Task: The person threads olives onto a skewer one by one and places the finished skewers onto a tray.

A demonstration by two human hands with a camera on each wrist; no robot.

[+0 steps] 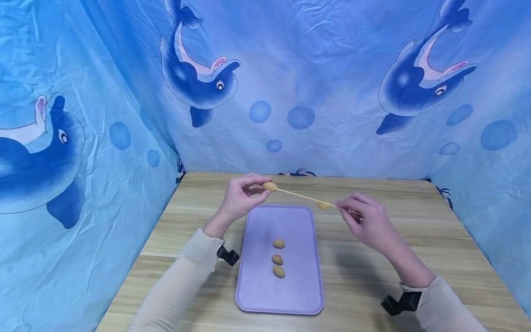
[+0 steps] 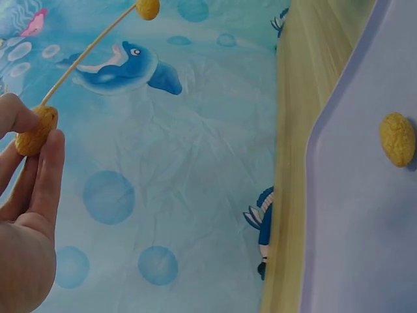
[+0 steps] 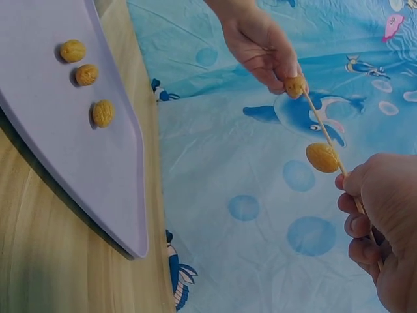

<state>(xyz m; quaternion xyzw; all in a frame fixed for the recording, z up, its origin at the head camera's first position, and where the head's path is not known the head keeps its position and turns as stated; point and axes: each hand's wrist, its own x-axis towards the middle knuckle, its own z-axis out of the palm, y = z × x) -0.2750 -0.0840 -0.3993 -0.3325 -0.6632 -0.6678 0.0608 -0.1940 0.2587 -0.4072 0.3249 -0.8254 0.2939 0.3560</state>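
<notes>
My left hand pinches a wrinkled, yellow-brown oval piece, like a dried fruit or nut, between thumb and fingers. The tip of a thin wooden skewer meets this piece; how deep it goes is hidden. My right hand grips the skewer's other end, with the fingers curled round it. A second such piece hangs on the skewer near my right fingers, set off to one side of the stick. Both hands are raised above the far part of a purple tray.
Three more wrinkled oval pieces lie in a rough line on the tray. The tray stands on a wood-grain table. Blue cloth printed with dolphins hangs behind and along the sides.
</notes>
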